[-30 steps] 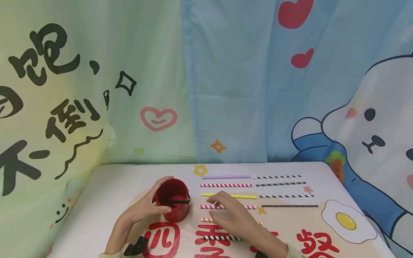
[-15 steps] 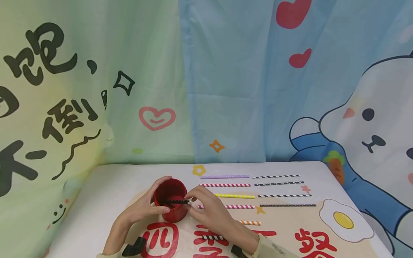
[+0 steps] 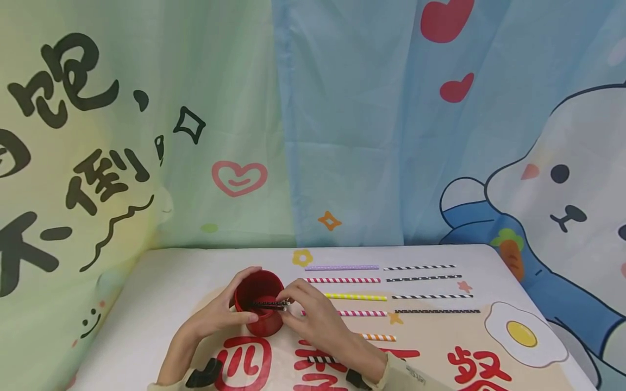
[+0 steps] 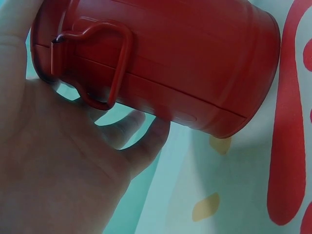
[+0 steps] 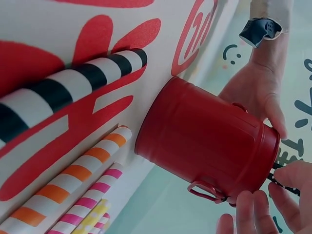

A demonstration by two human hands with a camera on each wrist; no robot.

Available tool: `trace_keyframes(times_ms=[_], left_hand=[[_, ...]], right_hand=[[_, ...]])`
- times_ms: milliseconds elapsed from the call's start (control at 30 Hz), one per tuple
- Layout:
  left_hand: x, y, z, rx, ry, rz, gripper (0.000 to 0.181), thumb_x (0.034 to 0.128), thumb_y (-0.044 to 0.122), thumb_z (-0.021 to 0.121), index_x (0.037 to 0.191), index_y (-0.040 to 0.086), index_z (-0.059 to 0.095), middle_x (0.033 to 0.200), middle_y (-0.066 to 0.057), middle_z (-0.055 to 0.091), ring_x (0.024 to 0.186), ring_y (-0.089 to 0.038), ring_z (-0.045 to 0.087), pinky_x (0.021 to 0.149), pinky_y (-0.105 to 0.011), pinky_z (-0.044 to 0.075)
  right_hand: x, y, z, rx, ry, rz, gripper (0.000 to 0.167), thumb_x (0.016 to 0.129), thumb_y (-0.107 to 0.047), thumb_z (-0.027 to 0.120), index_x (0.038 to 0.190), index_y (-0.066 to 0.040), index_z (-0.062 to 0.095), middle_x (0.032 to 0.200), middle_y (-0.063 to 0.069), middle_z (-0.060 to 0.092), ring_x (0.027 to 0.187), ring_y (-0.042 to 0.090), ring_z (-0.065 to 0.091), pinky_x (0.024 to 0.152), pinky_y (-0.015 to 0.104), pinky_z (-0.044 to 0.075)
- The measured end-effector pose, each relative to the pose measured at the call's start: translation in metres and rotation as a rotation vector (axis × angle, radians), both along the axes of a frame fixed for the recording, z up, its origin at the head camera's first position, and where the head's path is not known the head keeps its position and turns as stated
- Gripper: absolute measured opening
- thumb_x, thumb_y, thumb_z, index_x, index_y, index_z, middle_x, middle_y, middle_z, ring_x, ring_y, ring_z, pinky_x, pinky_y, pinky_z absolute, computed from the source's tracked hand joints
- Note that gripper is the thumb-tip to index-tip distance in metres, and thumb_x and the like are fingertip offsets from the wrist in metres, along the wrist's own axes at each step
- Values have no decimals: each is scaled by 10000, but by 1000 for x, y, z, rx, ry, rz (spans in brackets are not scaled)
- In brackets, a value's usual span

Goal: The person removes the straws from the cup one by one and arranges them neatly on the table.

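Observation:
A small red metal bucket (image 3: 266, 327) stands tilted, its mouth towards the head camera. My left hand (image 3: 215, 317) holds it from the left, thumb at the near rim. In the left wrist view, the fingers curl behind the bucket's wall (image 4: 195, 58), near its wire handle. Black paper straws with white dots (image 3: 264, 305) lie inside, their ends at the right rim. My right hand (image 3: 320, 320) is at that rim, pinching straw ends between thumb and finger. The right wrist view shows the pinched black dotted straw (image 5: 291, 189) at the bucket's mouth.
Right of the bucket, straws lie in rows: purple (image 3: 342, 267), pink-striped (image 3: 344, 281), yellow (image 3: 357, 297), orange-striped (image 3: 379, 337), and several black-and-white ones (image 3: 432, 297). A black-and-white striped straw (image 5: 58, 92) lies under the right forearm. A printed curtain (image 3: 342, 125) hangs behind the table.
My right hand has moved left from over the straw rows to the bucket's mouth and pinched straw ends there. The straws inside have shifted slightly. The left hand keeps its hold.

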State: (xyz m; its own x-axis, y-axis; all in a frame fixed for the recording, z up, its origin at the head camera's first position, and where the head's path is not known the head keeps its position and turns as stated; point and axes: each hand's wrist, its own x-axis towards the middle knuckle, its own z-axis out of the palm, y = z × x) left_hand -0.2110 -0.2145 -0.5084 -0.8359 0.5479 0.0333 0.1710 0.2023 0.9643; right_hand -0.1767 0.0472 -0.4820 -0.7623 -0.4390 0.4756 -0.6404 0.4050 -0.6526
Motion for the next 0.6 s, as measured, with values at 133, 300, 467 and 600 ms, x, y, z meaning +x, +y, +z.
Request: trace_keyframes(times_ms=[133,300,467,600], left_hand=[[0,0,0,12,4,-3,854,862,212,750,1561,266,262,1508,-161,403,1346,-446,392,1013,-592,436],[0,-1,0,17,11,-12,859,867,195,744,1569,247,251,1507,-159,404,1332,-463,397,1012,-590,436],[-1,-1,-1,15,20,-13,860,868,193,744,1570,247,250,1503,-149,411,1330,-459,403,1013,-583,436],[-1,-1,-1,16,15,-10,857,866,195,746,1566,260,256,1503,-147,411,1336,-459,396,1013,-585,436]], right_hand=[[-1,-1,-1,3,16,-12,214,880,-84,725,1065,-186,687,1051,-122,602,924,108,614,827,214,544],[-3,-3,-3,1,17,-20,227,869,-75,741,1067,-168,682,1057,-118,598,924,107,605,842,223,537],[-3,-4,-4,-13,8,-23,243,862,-74,755,1070,-173,677,1057,-117,594,927,107,605,836,247,546],[-3,-4,-4,-51,5,-27,250,862,-71,760,1052,-202,665,1038,-119,594,934,97,598,829,297,555]])
